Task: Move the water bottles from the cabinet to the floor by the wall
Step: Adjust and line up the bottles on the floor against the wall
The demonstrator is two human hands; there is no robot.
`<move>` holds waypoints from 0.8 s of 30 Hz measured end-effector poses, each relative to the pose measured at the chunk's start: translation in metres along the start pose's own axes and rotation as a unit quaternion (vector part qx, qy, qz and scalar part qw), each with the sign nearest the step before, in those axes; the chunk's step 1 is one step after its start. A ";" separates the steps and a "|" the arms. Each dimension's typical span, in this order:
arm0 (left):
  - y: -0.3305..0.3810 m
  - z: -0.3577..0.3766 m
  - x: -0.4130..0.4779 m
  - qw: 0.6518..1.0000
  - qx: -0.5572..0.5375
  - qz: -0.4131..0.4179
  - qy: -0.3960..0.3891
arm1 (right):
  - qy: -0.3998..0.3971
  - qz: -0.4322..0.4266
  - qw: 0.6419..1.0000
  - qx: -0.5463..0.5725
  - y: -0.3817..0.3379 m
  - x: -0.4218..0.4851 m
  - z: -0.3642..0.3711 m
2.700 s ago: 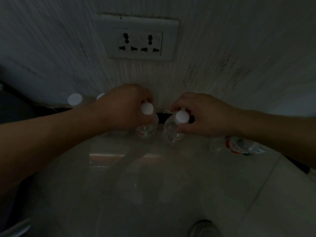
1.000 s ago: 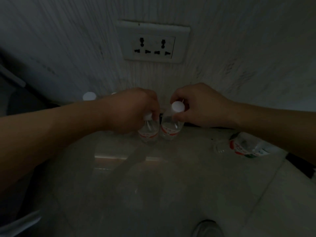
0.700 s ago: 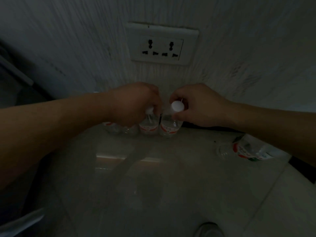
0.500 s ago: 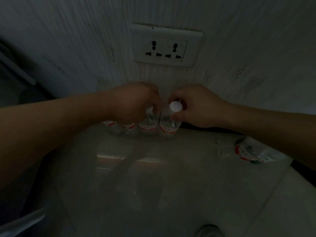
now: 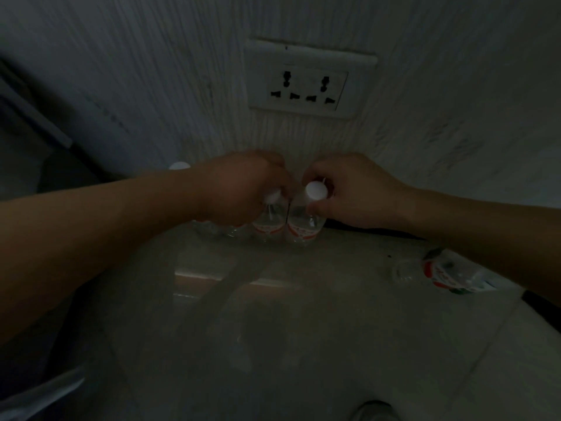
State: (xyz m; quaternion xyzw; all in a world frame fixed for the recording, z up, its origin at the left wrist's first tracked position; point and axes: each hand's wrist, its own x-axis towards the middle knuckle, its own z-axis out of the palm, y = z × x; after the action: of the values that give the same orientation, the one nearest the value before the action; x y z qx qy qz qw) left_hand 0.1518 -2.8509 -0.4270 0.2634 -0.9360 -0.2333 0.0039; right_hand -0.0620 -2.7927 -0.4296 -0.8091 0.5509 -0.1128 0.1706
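Two clear water bottles with red labels and white caps stand side by side on the floor against the wall. My left hand (image 5: 243,186) grips the neck of the left bottle (image 5: 268,224), covering most of its cap. My right hand (image 5: 355,189) pinches the neck of the right bottle (image 5: 303,227) just below its white cap. More upright bottles stand to the left, mostly hidden behind my left forearm; one white cap (image 5: 179,166) shows above it.
A white double wall socket (image 5: 309,80) sits on the wall above the bottles. An empty-looking bottle (image 5: 446,271) lies on its side on the glossy tiled floor (image 5: 303,329) at the right. A dark edge of furniture shows at the far left.
Both hands lowered their bottles from a tilted, slightly apart position to upright on the floor against the wall, side by side next to the row at the left.
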 end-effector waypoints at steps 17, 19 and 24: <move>0.001 -0.001 -0.002 0.997 0.067 -0.012 0.037 | 0.014 0.012 1.000 -0.005 0.000 -0.004 -0.001; 0.003 -0.002 -0.004 0.997 0.063 -0.003 0.036 | 0.017 0.014 1.000 -0.004 0.002 -0.003 0.000; 0.007 -0.005 -0.005 0.997 0.062 -0.002 0.035 | 0.011 0.010 1.000 -0.001 0.001 0.000 0.000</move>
State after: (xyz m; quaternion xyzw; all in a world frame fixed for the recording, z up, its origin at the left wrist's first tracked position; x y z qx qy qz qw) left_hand 0.1531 -2.8450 -0.4188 0.2729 -0.9476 -0.1652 0.0195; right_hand -0.0631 -2.7928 -0.4295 -0.8026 0.5607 -0.1196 0.1647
